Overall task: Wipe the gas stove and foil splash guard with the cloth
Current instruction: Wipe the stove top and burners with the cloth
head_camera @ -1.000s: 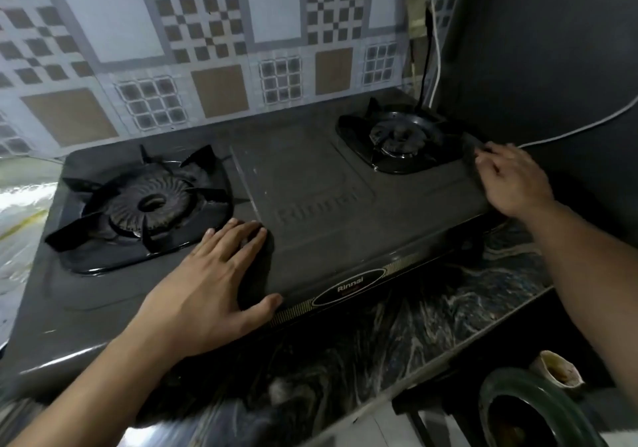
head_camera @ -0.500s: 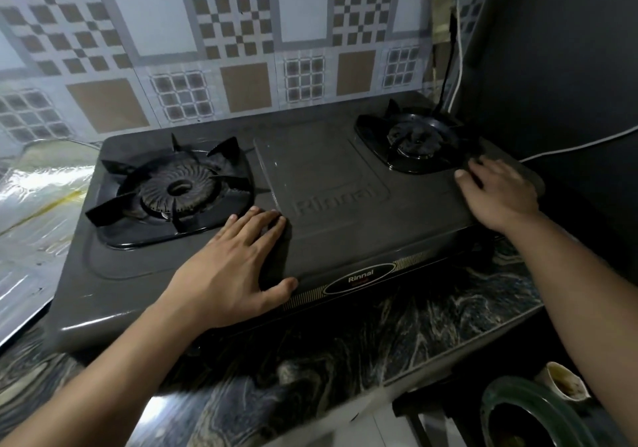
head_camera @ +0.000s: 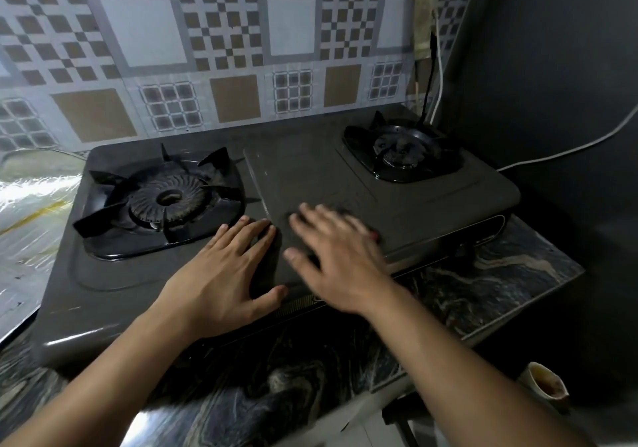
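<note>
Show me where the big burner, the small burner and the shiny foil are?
Big burner [head_camera: 169,201]: head view, on its ribbed round cap.
Small burner [head_camera: 400,151]: head view, on its centre ring.
Foil splash guard [head_camera: 31,205]: head view, on its crinkled sheet at left.

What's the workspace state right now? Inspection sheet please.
Surface: dark marbled counter under the stove.
Job's things: gas stove, two burners; foil splash guard at its left; cloth not clearly seen.
Clutter: small cup lower right.
Hands: left hand flat on the stovetop; right hand blurred, fingers spread on it.
Cables: white cable, dark cable behind right burner.
Surroundings: patterned wall.
</note>
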A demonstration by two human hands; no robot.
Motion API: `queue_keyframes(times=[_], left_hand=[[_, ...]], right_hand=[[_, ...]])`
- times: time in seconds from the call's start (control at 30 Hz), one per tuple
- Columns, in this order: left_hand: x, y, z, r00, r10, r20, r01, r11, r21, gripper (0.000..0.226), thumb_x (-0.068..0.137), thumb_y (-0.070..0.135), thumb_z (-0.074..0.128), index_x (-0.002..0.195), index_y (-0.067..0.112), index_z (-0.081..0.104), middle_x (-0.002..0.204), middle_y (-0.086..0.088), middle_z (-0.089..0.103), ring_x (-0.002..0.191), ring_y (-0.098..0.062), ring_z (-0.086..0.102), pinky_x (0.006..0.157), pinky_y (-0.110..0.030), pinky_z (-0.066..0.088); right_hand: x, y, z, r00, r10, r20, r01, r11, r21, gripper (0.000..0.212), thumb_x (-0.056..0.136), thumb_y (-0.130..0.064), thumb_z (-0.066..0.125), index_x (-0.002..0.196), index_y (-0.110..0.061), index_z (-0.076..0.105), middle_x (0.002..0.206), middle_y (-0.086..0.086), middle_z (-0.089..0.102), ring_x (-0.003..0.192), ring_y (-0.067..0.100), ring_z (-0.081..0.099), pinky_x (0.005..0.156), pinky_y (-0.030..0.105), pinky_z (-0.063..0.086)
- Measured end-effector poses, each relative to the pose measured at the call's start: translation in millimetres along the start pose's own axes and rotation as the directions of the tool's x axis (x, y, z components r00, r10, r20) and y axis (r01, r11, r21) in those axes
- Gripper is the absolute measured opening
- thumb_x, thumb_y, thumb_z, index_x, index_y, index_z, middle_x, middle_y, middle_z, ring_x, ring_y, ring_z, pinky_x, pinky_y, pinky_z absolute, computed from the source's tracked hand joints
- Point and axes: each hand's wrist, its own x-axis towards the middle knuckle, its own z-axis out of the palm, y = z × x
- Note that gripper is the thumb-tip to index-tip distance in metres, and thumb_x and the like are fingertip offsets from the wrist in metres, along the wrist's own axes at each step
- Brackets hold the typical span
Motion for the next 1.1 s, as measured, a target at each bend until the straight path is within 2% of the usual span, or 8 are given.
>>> queue_keyframes(times=[0.1, 0.2, 0.4, 0.57, 0.8, 0.93, 1.03, 1.1], left_hand=[[0.1, -2.2, 2.5, 1.000, -0.002, -0.007, 0.002, 1.000, -0.008, 0.101, 0.081, 0.085, 0.015, 0.159, 0.021, 0.009, 0.167, 0.001, 0.006, 0.152, -0.012, -0.012, 0.121, -0.030, -0.008], [-1.3, -4.0, 4.4, 1.000, -0.004, -0.013, 0.004, 1.000, 0.001, 0.102, 0.081, 0.088, 0.010, 0.159, 0.023, 0.006, 0.167, 0.002, 0.008, 0.152, -0.012, -0.011, 0.123, -0.031, -0.005], [-3.3, -6.1, 6.3, 1.000, -0.003, -0.019, 0.003, 1.000, 0.013, 0.100, 0.083, 0.087, 0.013, 0.159, 0.023, 0.008, 0.166, 0.003, 0.012, 0.153, -0.012, -0.008, 0.124, -0.032, -0.002], [-3.8, -5.4, 5.7, 1.000, -0.007, -0.017, 0.008, 1.000, 0.011, 0.099, 0.082, 0.087, 0.015, 0.158, 0.024, 0.006, 0.166, 0.005, 0.007, 0.153, -0.011, -0.008, 0.122, -0.029, -0.004], [-4.2, -6.0, 5.6, 1.000, -0.012, -0.027, 0.012, 1.000, -0.020, 0.098, 0.082, 0.088, 0.019, 0.158, 0.027, 0.005, 0.166, 0.008, 0.006, 0.152, -0.006, -0.011, 0.122, -0.028, -0.005], [-3.6, -8.4, 6.7, 1.000, -0.020, -0.016, 0.020, 1.000, -0.024, 0.095, 0.084, 0.085, 0.029, 0.158, 0.026, 0.016, 0.165, 0.005, 0.019, 0.153, -0.010, 0.001, 0.122, -0.030, 0.002], [-3.6, -8.9, 7.3, 1.000, -0.019, -0.013, 0.019, 1.000, -0.024, 0.095, 0.085, 0.084, 0.033, 0.157, 0.024, 0.021, 0.163, 0.004, 0.024, 0.153, -0.011, 0.006, 0.121, -0.031, 0.005], [-3.8, -8.5, 6.9, 1.000, -0.019, -0.019, 0.018, 0.999, -0.027, 0.094, 0.085, 0.083, 0.033, 0.157, 0.024, 0.022, 0.163, 0.005, 0.024, 0.153, -0.011, 0.006, 0.121, -0.029, 0.004]], right_hand=[[-20.0, 1.7, 10.3, 0.986, -0.134, -0.102, 0.133, 0.991, -0.010, 0.050, 0.099, -0.052, 0.032, 0.146, -0.036, 0.040, 0.156, -0.010, 0.035, 0.145, 0.012, 0.026, 0.116, 0.038, 0.019], [-32.7, 28.4, 20.7, 0.960, -0.211, -0.184, 0.192, 0.975, -0.113, 0.046, 0.100, -0.050, 0.039, 0.142, -0.035, 0.047, 0.148, -0.006, 0.046, 0.140, 0.018, 0.036, 0.111, 0.040, 0.028], [-37.6, 66.3, 30.2, 0.902, -0.213, -0.377, 0.181, 0.976, -0.118, 0.041, 0.096, -0.047, 0.047, 0.130, -0.028, 0.061, 0.135, 0.000, 0.059, 0.130, 0.023, 0.049, 0.102, 0.044, 0.038], [-38.5, 110.0, 12.7, 0.914, -0.069, -0.401, 0.044, 0.997, -0.071, 0.040, 0.095, -0.042, 0.048, 0.126, -0.025, 0.064, 0.131, -0.002, 0.060, 0.128, 0.022, 0.049, 0.101, 0.044, 0.037], [-11.8, 193.5, -28.9, 0.905, 0.274, -0.326, -0.274, 0.961, 0.046, 0.045, 0.094, -0.044, 0.038, 0.118, -0.021, 0.069, 0.127, -0.002, 0.065, 0.124, 0.022, 0.053, 0.103, 0.043, 0.042], [1.4, 224.7, -36.5, 0.850, 0.438, -0.293, -0.440, 0.896, 0.063, 0.036, 0.098, -0.037, 0.040, 0.114, -0.019, 0.067, 0.129, 0.002, 0.064, 0.131, 0.025, 0.047, 0.108, 0.038, 0.036], [10.9, 231.9, -41.4, 0.785, 0.554, -0.277, -0.561, 0.826, 0.060, 0.033, 0.098, -0.037, 0.038, 0.110, -0.017, 0.062, 0.128, 0.009, 0.062, 0.135, 0.030, 0.041, 0.105, 0.040, 0.035], [19.0, 236.5, -48.1, 0.726, 0.652, -0.219, -0.648, 0.755, 0.097, 0.035, 0.099, -0.036, 0.033, 0.113, -0.018, 0.059, 0.136, 0.012, 0.056, 0.141, 0.030, 0.033, 0.106, 0.043, 0.033]])
